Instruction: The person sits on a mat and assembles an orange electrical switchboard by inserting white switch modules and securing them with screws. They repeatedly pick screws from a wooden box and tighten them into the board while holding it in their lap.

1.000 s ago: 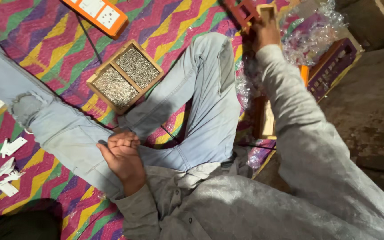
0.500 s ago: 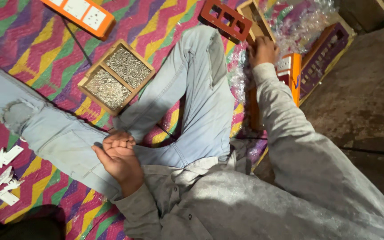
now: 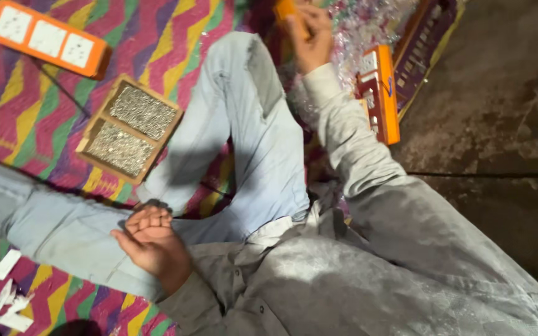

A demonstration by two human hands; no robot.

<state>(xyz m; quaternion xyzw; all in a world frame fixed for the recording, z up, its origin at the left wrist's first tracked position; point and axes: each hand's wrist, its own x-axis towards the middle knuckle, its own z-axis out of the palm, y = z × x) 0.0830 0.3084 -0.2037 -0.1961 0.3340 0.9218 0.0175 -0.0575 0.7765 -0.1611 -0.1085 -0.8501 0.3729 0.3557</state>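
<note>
My right hand (image 3: 309, 40) is stretched out to about 12 o'clock, at the top edge of the view, its fingers (image 3: 299, 31) clenched around a small orange piece (image 3: 285, 9) of which only a blurred corner shows. Just beside it at 1 o'clock lies a heap of clear crinkled plastic wrap (image 3: 359, 28), and below that an orange switch board (image 3: 381, 90) stands on its edge, touching a dark purple tray (image 3: 421, 46) that runs up towards the top right.

My left hand (image 3: 151, 239) rests palm up on my left leg at about 8 o'clock, fingers (image 3: 151, 219) loosely curled and holding nothing that I can see.

At 10 o'clock, on the striped rug (image 3: 175, 43), sits a wooden box (image 3: 129, 127) with two compartments, both filled with small silvery parts too fine to tell apart. Further out, at 11 o'clock, lies another orange panel (image 3: 48, 40) with three white squares on its face. White paper scraps (image 3: 4, 292) are scattered at 8 o'clock near the lower left corner. Bare grey floor (image 3: 499, 124) fills the right side.
</note>
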